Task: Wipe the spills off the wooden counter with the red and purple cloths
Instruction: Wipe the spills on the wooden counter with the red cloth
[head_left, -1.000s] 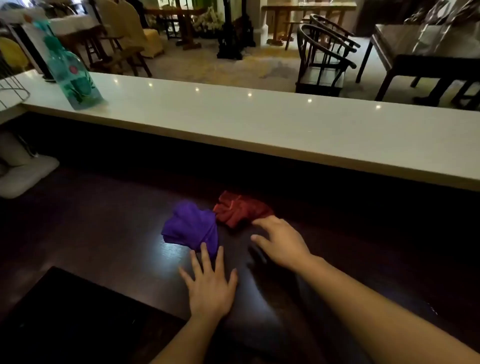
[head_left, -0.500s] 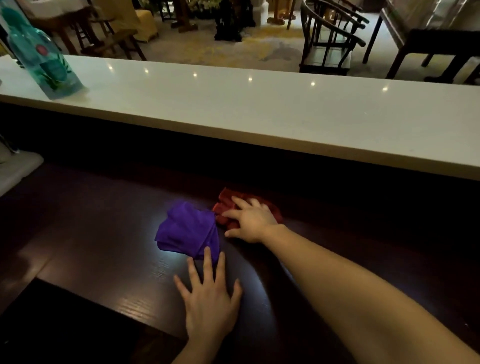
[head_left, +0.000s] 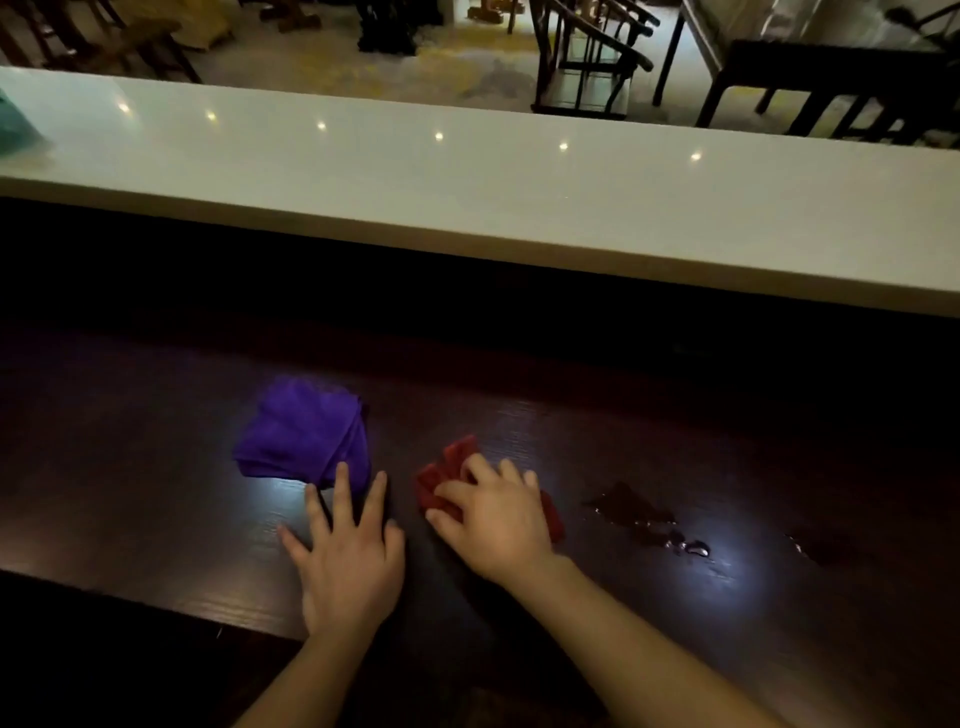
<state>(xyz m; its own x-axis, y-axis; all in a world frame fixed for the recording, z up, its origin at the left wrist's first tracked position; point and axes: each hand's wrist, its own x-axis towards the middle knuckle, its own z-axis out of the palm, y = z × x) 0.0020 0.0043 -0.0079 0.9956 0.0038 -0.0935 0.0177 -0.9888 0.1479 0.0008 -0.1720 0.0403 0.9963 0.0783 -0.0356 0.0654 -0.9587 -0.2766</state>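
On the dark wooden counter (head_left: 156, 509) lies a crumpled purple cloth (head_left: 304, 431), left of centre. My left hand (head_left: 348, 551) rests flat just in front of it, fingers spread, fingertips touching its near edge. My right hand (head_left: 493, 514) presses down on the red cloth (head_left: 449, 467), covering most of it, fingers curled over the fabric. A wet spill (head_left: 644, 519) glistens on the wood to the right of the red cloth. A second, smaller wet patch (head_left: 802, 545) lies farther right.
A long white raised ledge (head_left: 467, 187) runs across behind the wooden counter, with a dark gap under it. A teal bottle (head_left: 15, 130) shows at the ledge's far left edge. Chairs (head_left: 587, 57) and dark tables (head_left: 831, 67) stand on the floor beyond.
My right hand has reached the red cloth, landed on it and dragged it toward me and away from the purple cloth. My left hand has stayed flat by the purple cloth.
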